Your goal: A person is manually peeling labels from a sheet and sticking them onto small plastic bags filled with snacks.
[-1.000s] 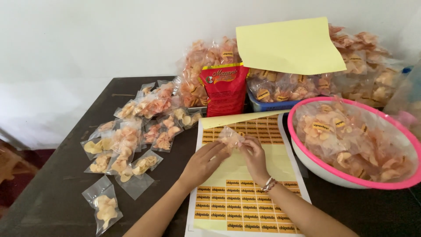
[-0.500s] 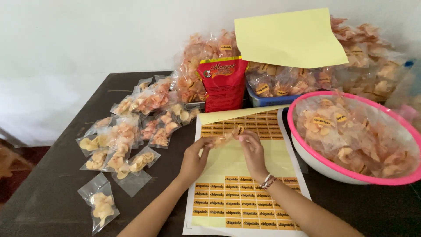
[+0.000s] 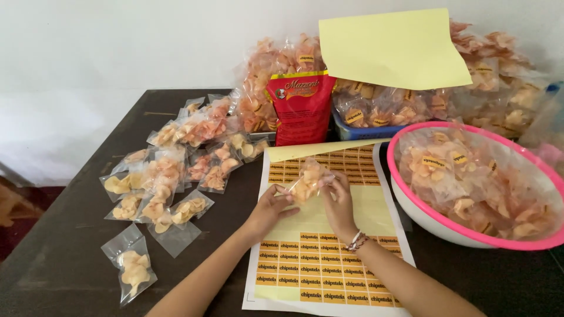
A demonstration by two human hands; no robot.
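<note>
Both my hands hold one small clear packet of orange-yellow crackers [image 3: 306,179] just above a yellow sheet of small orange stickers [image 3: 320,267] lying on the dark table. My left hand [image 3: 268,210] pinches the packet's lower left corner. On the packet's right side, my right hand [image 3: 339,202], with a bracelet at its wrist, has its fingers closed over the edge. Part of the sheet between the sticker rows is bare yellow backing.
Several filled cracker packets [image 3: 167,182] lie scattered to the left. A big pink-rimmed white bowl [image 3: 446,226] of stickered packets stands at right. Behind are a red snack bag [image 3: 301,108], a heap of bagged crackers [image 3: 499,76] and a raised yellow paper [image 3: 390,50].
The packet stayed between my hands over the sticker sheet; my left hand slid from its left end to its lower corner and the packet tilted more upright.
</note>
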